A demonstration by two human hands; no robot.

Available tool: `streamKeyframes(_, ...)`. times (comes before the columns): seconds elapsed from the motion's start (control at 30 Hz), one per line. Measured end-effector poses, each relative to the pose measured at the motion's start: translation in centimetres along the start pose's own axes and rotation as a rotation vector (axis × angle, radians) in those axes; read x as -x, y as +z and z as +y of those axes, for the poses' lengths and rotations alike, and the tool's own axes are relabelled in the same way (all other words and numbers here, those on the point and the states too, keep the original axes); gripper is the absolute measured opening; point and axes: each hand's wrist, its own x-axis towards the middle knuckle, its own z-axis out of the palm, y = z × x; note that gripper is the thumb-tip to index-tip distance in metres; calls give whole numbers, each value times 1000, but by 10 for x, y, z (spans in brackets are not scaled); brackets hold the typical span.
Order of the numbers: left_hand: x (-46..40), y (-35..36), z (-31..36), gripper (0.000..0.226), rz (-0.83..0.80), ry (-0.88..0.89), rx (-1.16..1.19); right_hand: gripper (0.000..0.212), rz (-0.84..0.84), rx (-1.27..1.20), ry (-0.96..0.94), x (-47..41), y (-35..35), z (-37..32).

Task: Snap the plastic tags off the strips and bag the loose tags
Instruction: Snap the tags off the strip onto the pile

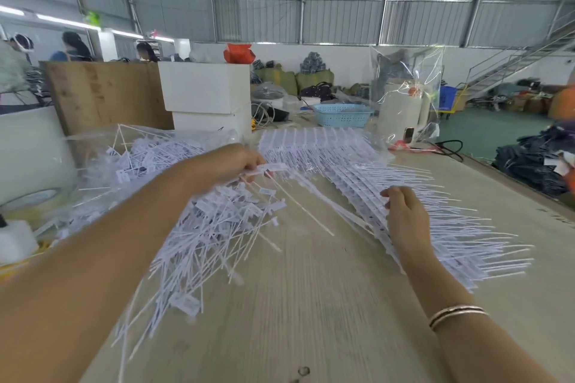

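The job looked partly done. A loose pile of snapped-off tags (217, 227) lay at centre left of the frame on the wooden surface (311, 305), spreading down toward the lower left, and more loose tags sat in a clear plastic bag (130, 158) further up at the left, so some bagging appeared to have been done. At centre right a thick stack of uncut strips (357, 171) ran from the middle of the frame down to the right, its thin tails fanned outward; that stack seemed the larger share of work left.

The left hand (236, 162), at the centre of the frame, pinched a white tag or strip end (273, 167) between curled fingers, just above the pile. The right hand (401, 208) rested on the near edge of the stack with fingers bent over it; whether it truly gripped a strip could not be told through the blur. An empty clear bag (407, 78) stood upright at the upper right, probably for later filling
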Motion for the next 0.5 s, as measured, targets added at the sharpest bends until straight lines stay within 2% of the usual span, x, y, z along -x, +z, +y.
streamKeyframes(0.07, 5, -10, 8, 32, -46, 38, -25, 25, -45, -69, 4, 1, 3, 2)
streamKeyframes(0.17, 6, -13, 10, 39, -92, 136, -97, 30, -203, -109, 101, 1, 6, 2)
streamKeyframes(0.33, 13, 7, -8, 40, -75, 232, -148, 17, -532, -341, 476, 8, 16, -5)
streamKeyframes(0.5, 12, 25, -21, 35, -70, 243, -302, 24, -645, -289, 444, 16, 11, 1)
